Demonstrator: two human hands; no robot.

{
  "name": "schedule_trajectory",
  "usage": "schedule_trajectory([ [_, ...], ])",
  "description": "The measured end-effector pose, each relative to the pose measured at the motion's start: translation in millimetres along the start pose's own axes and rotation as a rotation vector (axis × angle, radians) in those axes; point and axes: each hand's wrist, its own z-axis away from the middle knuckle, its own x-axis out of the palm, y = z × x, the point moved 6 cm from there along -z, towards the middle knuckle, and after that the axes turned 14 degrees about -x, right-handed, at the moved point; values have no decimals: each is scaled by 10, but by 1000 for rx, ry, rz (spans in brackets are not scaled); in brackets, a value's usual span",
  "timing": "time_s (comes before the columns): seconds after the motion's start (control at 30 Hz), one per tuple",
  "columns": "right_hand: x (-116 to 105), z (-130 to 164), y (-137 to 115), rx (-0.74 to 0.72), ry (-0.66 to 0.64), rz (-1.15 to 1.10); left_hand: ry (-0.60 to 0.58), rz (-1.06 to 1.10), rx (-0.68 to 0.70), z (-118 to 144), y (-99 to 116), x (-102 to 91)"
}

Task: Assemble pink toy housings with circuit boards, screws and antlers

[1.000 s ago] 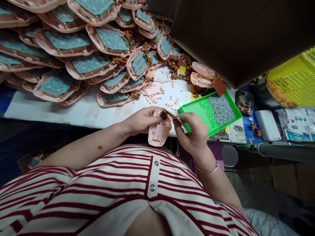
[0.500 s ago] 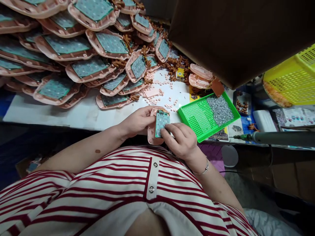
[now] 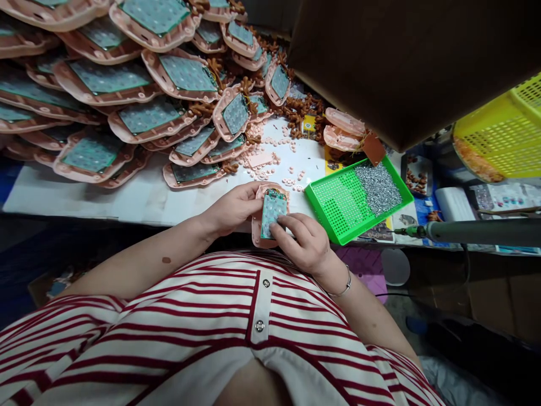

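Observation:
My left hand (image 3: 234, 209) grips a pink plastic shell (image 3: 257, 232) by its left side, just in front of my striped shirt. A green circuit board (image 3: 272, 208) lies inside the shell. My right hand (image 3: 305, 241) rests on the shell's right side, with its fingertips pressing on the board. A bracelet circles my right wrist.
A large heap of pink shells with green boards (image 3: 127, 84) covers the white table (image 3: 139, 194) at the left and back. A green tray (image 3: 338, 211) of small silver screws stands right of my hands. An electric screwdriver (image 3: 465, 231) hangs at the right, a yellow basket (image 3: 502, 132) beyond it.
A second ago the shell was open with a round part showing and my right hand held something thin beside it. Now the green board sits in the shell under my right fingers.

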Motion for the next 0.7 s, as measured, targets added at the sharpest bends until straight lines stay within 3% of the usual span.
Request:
schedule_trajectory([
  [0.3,75,133,-22,85,31,-82,-32,81,-98,-13,-67,-29],
  [0.57,95,164,-59,73,19,-107,19,53,-73,-18,-71,-79],
  [0.7,42,115,-94,-1,5,-12,-2,18,-69,-11,-52,-60],
])
